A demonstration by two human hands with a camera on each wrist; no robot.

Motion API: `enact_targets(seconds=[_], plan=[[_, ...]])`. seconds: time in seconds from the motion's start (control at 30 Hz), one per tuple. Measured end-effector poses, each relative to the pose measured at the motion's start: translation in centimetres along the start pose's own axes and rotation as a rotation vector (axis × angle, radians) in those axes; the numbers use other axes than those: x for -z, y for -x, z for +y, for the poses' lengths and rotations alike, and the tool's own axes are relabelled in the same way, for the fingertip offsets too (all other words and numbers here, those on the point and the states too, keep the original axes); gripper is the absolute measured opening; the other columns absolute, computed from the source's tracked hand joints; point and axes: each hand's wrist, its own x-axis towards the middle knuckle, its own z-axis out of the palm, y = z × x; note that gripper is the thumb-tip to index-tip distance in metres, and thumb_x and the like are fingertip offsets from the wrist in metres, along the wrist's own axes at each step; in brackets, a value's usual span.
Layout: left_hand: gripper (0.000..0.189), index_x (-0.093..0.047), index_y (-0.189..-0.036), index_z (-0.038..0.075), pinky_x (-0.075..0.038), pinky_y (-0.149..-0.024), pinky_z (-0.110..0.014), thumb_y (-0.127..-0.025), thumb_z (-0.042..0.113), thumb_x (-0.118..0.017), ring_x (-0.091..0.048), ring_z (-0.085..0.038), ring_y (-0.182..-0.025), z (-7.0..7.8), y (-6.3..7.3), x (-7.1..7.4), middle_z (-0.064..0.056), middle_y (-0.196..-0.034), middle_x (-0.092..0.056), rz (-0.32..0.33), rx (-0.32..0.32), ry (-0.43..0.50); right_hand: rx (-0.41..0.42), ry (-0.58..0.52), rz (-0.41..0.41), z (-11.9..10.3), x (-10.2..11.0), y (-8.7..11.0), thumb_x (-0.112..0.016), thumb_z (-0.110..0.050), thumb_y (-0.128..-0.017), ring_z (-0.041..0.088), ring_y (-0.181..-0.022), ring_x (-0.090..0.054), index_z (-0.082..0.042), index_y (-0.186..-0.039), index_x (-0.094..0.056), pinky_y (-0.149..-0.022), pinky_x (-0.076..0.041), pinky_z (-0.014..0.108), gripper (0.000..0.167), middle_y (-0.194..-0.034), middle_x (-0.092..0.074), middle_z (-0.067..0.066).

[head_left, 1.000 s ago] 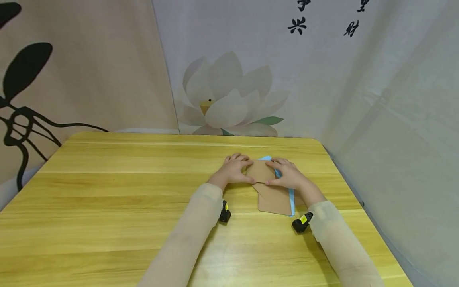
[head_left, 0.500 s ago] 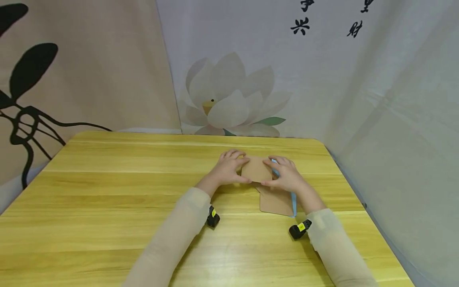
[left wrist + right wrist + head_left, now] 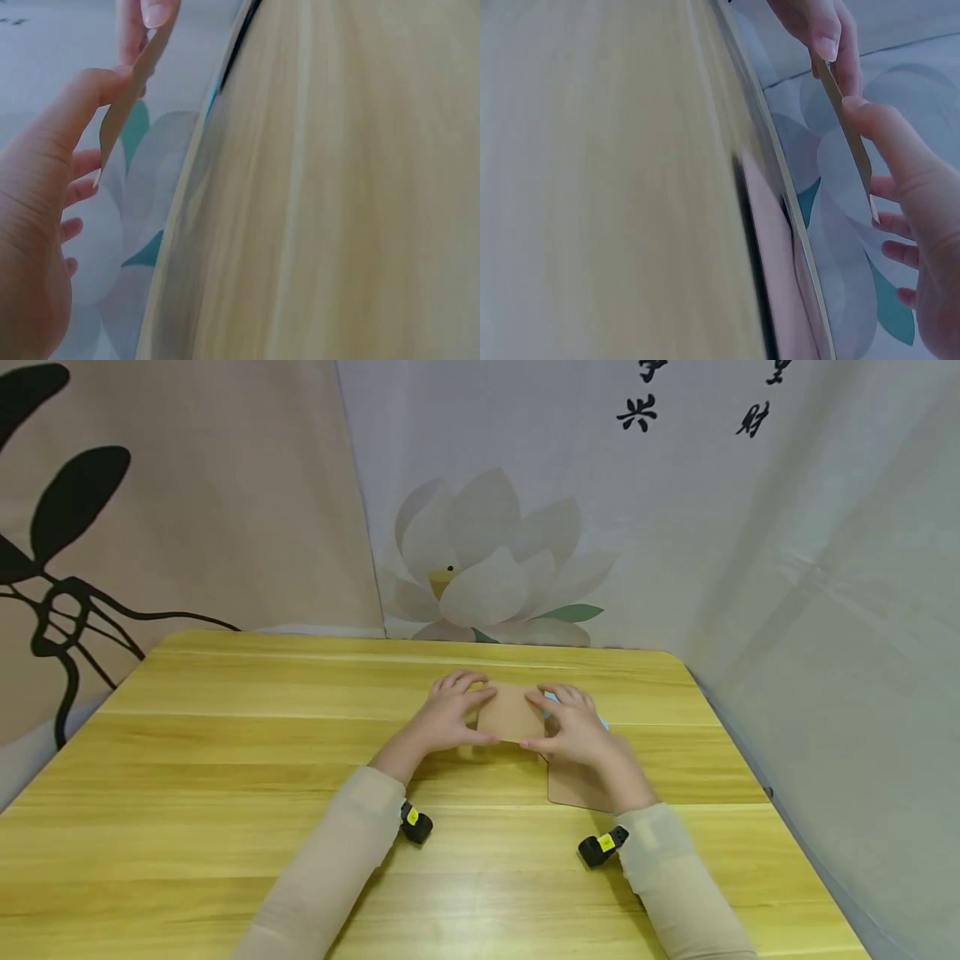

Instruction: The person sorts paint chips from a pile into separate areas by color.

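Between my two hands a brown cardboard card (image 3: 512,714) is held up off the table. My left hand (image 3: 442,717) pinches its left side, thumb at the near edge and fingers at the far edge. On the opposite side, my right hand (image 3: 576,731) grips it the same way. Both wrist views show the thin card (image 3: 124,112) edge-on, above the tabletop. Beneath my right hand and wrist lie more brown cards (image 3: 576,785), partly covered. Something light blue (image 3: 604,724) peeks out beside my right fingers; most of it is hidden.
The wooden table (image 3: 225,793) spreads wide to the left and in front. Behind it hangs a pale curtain (image 3: 525,435) printed with a lotus and dark characters. A black wrist camera (image 3: 416,824) sits at my left cuff, another camera (image 3: 600,847) at my right.
Both hands have carried the card leftward, off the other cards and up from the table. The cards left behind stay on the tabletop. The head view has shifted slightly.
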Motion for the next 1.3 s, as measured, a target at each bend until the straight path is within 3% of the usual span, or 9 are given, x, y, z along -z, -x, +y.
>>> enact_targets(seconds=[0.27, 0.67, 1.03, 1.3], plan=[[0.085, -0.049, -0.142, 0.015, -0.011, -0.108, -0.058, -0.074, 0.062, -0.071, -0.019, -0.032, -0.137, -1.9, 2.3, 1.1, -0.009, -0.148, -0.035, 0.005, 0.037, 0.069, -0.003, -0.049, -0.024, -1.8, -1.5, -1.6, -0.062, -0.070, -0.077, 0.029, -0.138, -0.021, -0.022, -0.146, -0.043, -0.109, -0.014, 0.054, 0.086, -0.149, -0.033, 0.003], [0.088, -0.049, -0.142, 0.012, -0.011, -0.108, -0.057, -0.072, 0.059, -0.076, -0.017, -0.033, -0.138, -4.0, 5.2, 1.8, -0.010, -0.149, -0.034, -0.012, 0.137, 0.134, 0.035, -0.130, -0.055, -3.8, -4.1, -3.9, -0.073, -0.055, -0.077, 0.033, -0.138, -0.021, -0.018, -0.145, -0.046, -0.109, -0.015, 0.055, 0.081, -0.150, -0.033, 0.010], [0.088, -0.048, -0.141, 0.009, -0.012, -0.106, -0.060, -0.072, 0.053, -0.079, -0.017, -0.036, -0.137, -5.1, 6.6, 1.7, -0.010, -0.148, -0.035, -0.025, 0.196, 0.192, -0.004, -0.140, -0.143, -4.6, -5.7, -5.0, -0.070, -0.060, -0.077, 0.024, -0.139, -0.020, -0.023, -0.146, -0.042, -0.111, -0.013, 0.047, 0.083, -0.153, -0.030, 0.004], [0.088, -0.050, -0.140, 0.006, -0.012, -0.107, -0.059, -0.070, 0.050, -0.082, -0.019, -0.037, -0.136, -5.5, 7.1, 1.4, -0.012, -0.148, -0.036, -0.024, 0.199, 0.192, 0.015, -0.135, -0.149, -4.9, -6.2, -5.2, -0.071, -0.050, -0.082, 0.027, -0.138, -0.022, -0.020, -0.146, -0.043, -0.111, -0.015, 0.047, 0.076, -0.150, -0.033, 0.006]])
